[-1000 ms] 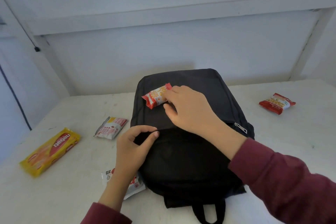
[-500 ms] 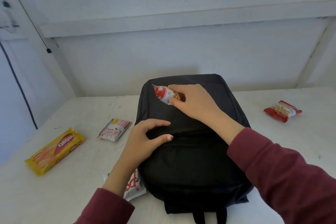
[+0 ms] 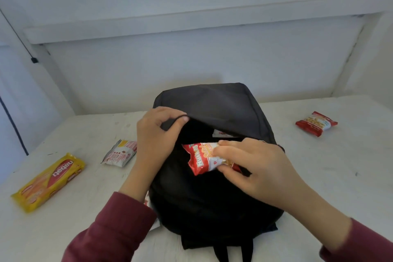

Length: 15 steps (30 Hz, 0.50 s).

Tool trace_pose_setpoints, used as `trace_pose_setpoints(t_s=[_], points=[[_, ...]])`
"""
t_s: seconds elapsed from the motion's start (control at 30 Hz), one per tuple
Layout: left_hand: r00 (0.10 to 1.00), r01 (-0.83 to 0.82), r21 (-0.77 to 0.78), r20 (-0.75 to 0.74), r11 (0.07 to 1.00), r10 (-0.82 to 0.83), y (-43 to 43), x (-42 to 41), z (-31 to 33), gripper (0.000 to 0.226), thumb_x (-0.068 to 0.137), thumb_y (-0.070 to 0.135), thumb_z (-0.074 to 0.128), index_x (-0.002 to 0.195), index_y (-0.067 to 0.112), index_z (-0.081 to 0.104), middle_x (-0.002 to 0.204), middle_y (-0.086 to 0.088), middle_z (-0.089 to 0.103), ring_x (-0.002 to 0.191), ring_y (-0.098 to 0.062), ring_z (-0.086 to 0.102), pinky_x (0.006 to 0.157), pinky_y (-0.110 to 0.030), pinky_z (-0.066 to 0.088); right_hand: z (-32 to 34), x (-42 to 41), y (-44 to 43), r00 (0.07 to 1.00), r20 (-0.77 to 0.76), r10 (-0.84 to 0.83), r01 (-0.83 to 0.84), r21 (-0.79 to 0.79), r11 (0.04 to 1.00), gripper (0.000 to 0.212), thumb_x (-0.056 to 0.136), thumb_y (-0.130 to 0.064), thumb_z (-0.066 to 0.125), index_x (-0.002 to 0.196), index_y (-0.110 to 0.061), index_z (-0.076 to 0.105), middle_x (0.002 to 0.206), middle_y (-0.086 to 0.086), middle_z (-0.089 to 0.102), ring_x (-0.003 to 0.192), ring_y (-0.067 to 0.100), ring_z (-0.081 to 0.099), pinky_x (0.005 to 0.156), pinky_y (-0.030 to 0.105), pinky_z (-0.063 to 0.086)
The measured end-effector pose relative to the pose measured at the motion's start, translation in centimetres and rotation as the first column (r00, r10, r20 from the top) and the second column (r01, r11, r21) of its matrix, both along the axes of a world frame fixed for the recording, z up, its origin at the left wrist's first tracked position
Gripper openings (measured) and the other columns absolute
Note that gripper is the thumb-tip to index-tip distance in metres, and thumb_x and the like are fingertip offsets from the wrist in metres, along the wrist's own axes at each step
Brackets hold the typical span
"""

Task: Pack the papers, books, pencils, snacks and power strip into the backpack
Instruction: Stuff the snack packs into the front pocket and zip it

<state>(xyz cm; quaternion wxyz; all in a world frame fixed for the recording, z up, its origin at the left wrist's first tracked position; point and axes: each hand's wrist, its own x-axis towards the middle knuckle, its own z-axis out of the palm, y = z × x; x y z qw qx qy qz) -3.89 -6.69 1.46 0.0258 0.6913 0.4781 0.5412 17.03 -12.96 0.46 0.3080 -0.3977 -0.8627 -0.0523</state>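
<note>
Pale walls and a white ledge stand behind a scuffed white table [image 3: 319, 187], where a black backpack [image 3: 214, 104] lies flat with its straps toward the person. The left hand [image 3: 155, 136] pinches the edge of the backpack's flap between thumb and curled fingers and holds it raised, so a dark opening shows beneath it. The right hand [image 3: 261, 170] grips a red and white snack packet [image 3: 201, 160] by one end, thumb below and fingers bent over the top, and holds it just at the mouth of that opening, above the bag's front. A scrap of white wrapper shows deeper inside the opening.

On the table to the left lie a long yellow biscuit pack [image 3: 50, 181] and, nearer the bag, a white and red packet [image 3: 120, 153]. Well apart on the right lies a red snack packet [image 3: 316, 123]. Both arms wear maroon sleeves [image 3: 110, 229].
</note>
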Motion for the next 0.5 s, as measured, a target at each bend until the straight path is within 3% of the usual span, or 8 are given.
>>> trace_pose_setpoints(t_s=[0.1,0.17,0.23,0.4,0.5], points=[[0.999,-0.036,0.089,-0.012,0.995,0.037,-0.1,0.9,0.6,0.006,0.078,0.009,0.072,0.084,0.011,0.074,0.082,0.005,0.067,0.078,-0.005,0.060,0.075,-0.008,0.044,-1.5,-0.8,0.6,0.996,-0.012,-0.093,0.094,0.056,0.994,0.024,0.088,-0.030,0.056,0.103,-0.016,0.068,0.104,0.002,0.066,0.083,0.014,0.062,0.062,0.023,0.055],[0.999,-0.041,0.118,0.002,0.992,0.041,-0.3,1.1,0.5,0.007,0.077,0.008,0.072,0.084,0.009,0.073,0.083,0.004,0.066,0.079,-0.008,0.061,0.075,-0.010,0.045,-2.2,-1.8,1.1,0.984,-0.058,-0.171,0.173,0.023,0.985,0.017,0.085,-0.019,0.065,0.099,-0.010,0.068,0.096,0.005,0.060,0.075,0.016,0.059,0.055,0.028,0.055],[0.999,-0.038,0.142,0.016,0.989,0.036,-0.4,1.0,0.3,0.008,0.077,0.007,0.072,0.084,0.008,0.073,0.083,0.003,0.066,0.080,-0.008,0.061,0.075,-0.012,0.046,-2.7,-2.8,1.3,0.976,-0.040,-0.213,0.211,-0.040,0.977,0.025,0.080,-0.013,0.071,0.104,-0.008,0.067,0.095,0.006,0.060,0.076,0.018,0.060,0.059,0.028,0.056],[1.000,-0.020,0.160,-0.014,0.987,0.023,-0.4,0.7,0.2,0.007,0.078,0.008,0.071,0.084,0.009,0.073,0.084,0.002,0.067,0.081,-0.010,0.061,0.075,-0.018,0.049,-2.7,-3.7,0.1,0.990,0.044,-0.136,0.140,-0.106,0.984,0.044,0.095,-0.041,0.040,0.124,-0.015,0.059,0.119,0.001,0.060,0.107,0.016,0.055,0.090,0.027,0.042],[1.000,-0.011,0.161,-0.006,0.987,0.012,-0.4,0.7,0.2,0.006,0.078,0.008,0.071,0.084,0.009,0.073,0.083,0.003,0.066,0.080,-0.009,0.061,0.074,-0.017,0.048,-2.6,-3.7,0.5,0.984,0.178,-0.019,0.058,-0.219,0.974,0.064,0.096,-0.056,0.014,0.144,-0.019,0.036,0.148,0.000,0.038,0.138,0.016,0.030,0.116,0.031,0.013]])
